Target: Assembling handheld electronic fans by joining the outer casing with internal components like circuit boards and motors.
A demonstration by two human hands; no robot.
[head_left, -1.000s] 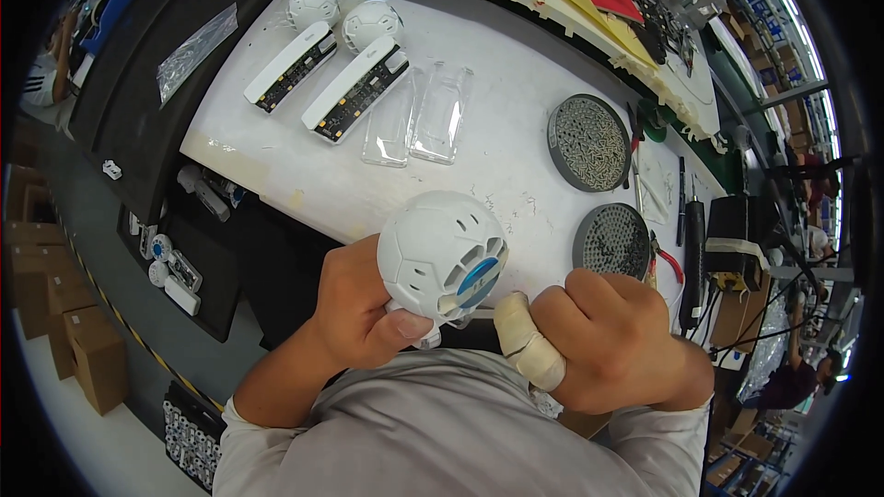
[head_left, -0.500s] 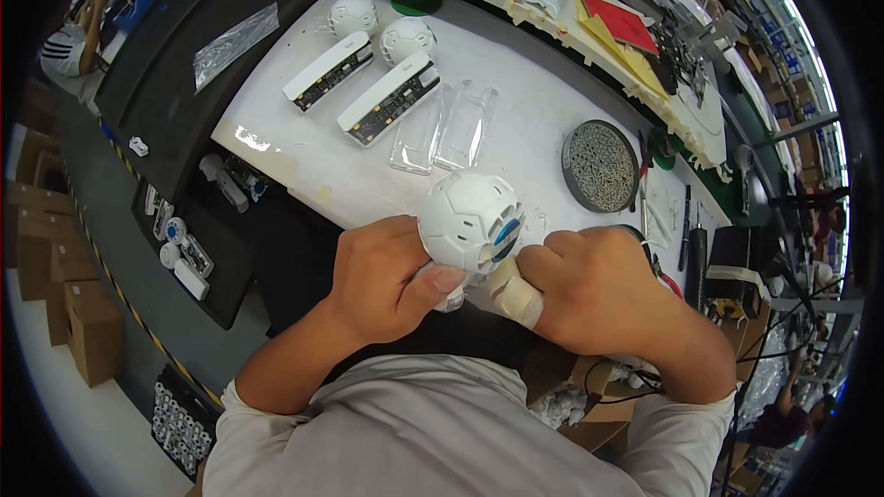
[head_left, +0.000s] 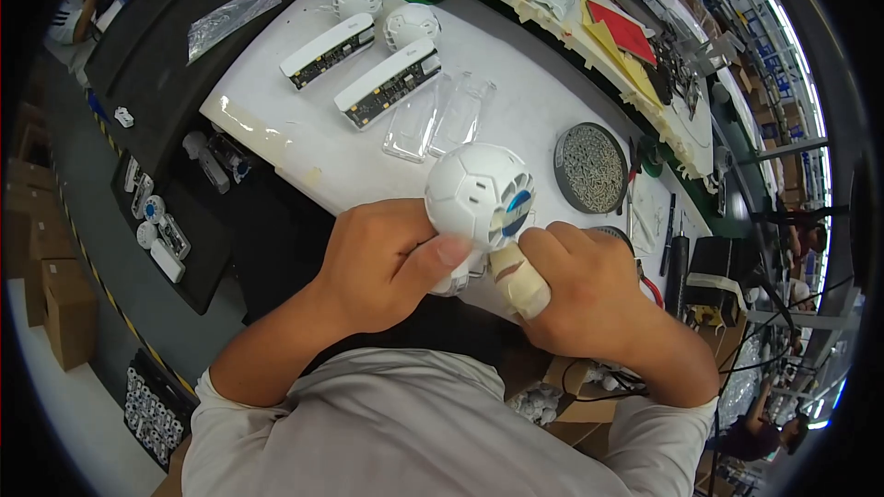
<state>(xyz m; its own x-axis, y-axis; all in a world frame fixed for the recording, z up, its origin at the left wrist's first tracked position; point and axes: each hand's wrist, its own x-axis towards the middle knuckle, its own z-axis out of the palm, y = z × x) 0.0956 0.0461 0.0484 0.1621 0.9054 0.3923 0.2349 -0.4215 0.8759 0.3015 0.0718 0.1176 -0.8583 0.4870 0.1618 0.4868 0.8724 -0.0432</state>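
Observation:
My left hand [head_left: 382, 262] is closed round the lower side of a white ball-shaped housing [head_left: 468, 191] with panel seams, slots and a round blue-centred patch on its right. The left thumb presses on the ball's lower front. My right hand [head_left: 585, 290] is a closed fist against the ball's lower right. At its inner side a tan tape-wrapped piece [head_left: 518, 283] touches the ball; whether it is a taped thumb or a handle I cannot tell. Whatever the right fingers hold is hidden. Below the ball, a further white part [head_left: 453, 284] shows between the hands.
Beyond the hands on the white table [head_left: 304, 143] are two white bars with circuit boards [head_left: 387, 83], two more white balls [head_left: 412, 28] and clear plastic covers [head_left: 428, 120]. A round dish of small screws [head_left: 591, 167] sits right of them, near a black-handled tool [head_left: 676, 271].
The view has shifted a little, so the table things sit slightly higher and to the left. The ball has turned slightly, and both hands keep their grip beside it.

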